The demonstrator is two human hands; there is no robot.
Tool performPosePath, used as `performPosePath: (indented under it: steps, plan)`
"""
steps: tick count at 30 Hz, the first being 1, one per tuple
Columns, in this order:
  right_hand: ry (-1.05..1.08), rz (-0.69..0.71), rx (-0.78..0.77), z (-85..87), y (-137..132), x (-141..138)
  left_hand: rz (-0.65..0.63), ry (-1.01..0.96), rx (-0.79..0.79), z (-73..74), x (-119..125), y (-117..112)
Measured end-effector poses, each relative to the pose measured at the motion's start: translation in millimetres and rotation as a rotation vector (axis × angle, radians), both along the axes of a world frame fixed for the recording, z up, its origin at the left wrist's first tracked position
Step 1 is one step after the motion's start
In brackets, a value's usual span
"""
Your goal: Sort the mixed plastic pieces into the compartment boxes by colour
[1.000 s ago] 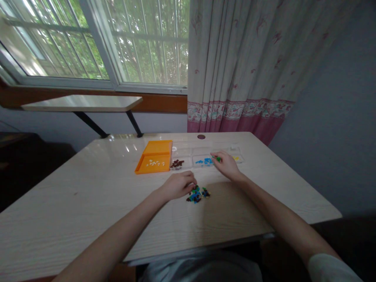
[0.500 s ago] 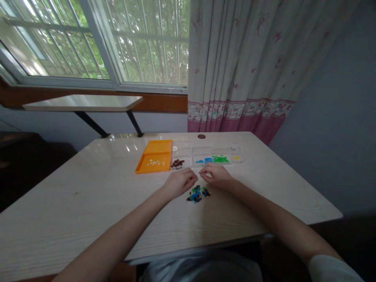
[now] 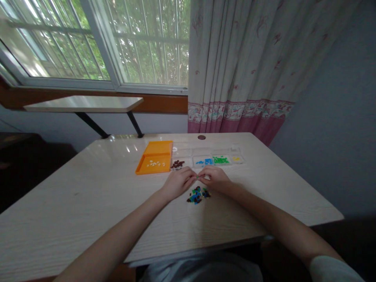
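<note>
A small heap of mixed beads (image 3: 198, 195), blue, green and dark, lies on the pale wooden table (image 3: 88, 203). My left hand (image 3: 178, 182) and my right hand (image 3: 216, 179) rest just behind the heap with fingertips pinched and almost touching each other. What the fingers pinch is too small to make out. Behind them stands a row of clear trays: dark brown beads (image 3: 177, 164), blue beads (image 3: 205, 161), green beads (image 3: 220, 159) and yellow beads (image 3: 235, 158).
An orange tray (image 3: 155, 157) with a few white beads sits left of the clear trays. A cable hole (image 3: 201, 137) marks the far table edge. Beyond are a window, a wall shelf (image 3: 82, 103) and a curtain (image 3: 249, 62).
My right hand has drawn back from the green bead tray to the heap and now meets my left hand's fingertips. My left hand has barely shifted.
</note>
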State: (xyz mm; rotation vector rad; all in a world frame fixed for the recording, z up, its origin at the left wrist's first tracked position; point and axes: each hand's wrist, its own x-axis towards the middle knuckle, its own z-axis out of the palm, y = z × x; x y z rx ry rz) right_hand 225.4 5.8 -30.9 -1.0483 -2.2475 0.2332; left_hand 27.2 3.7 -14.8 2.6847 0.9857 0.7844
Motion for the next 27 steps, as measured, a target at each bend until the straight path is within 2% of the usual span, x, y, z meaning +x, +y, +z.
performPosePath:
  steps: [7, 14, 22, 27]
  plan:
    - [0.018, 0.023, 0.038, 6.7, 1.0, 3.1, -0.021, -0.114, -0.124, -3.7, -0.7, 2.8]
    - [0.168, -0.142, 0.221, 26.1, 9.8, 29.1, -0.232, 0.015, -0.199, -4.5, -3.3, 0.4]
    - [0.338, -0.191, 0.382, 34.5, 2.1, 28.2, -0.172, 0.157, -0.158, -6.7, -1.6, -3.4]
    - [0.372, -0.141, 0.481, 36.9, 0.3, 26.9, -0.166, 0.166, -0.153, -4.5, -1.7, -3.4]
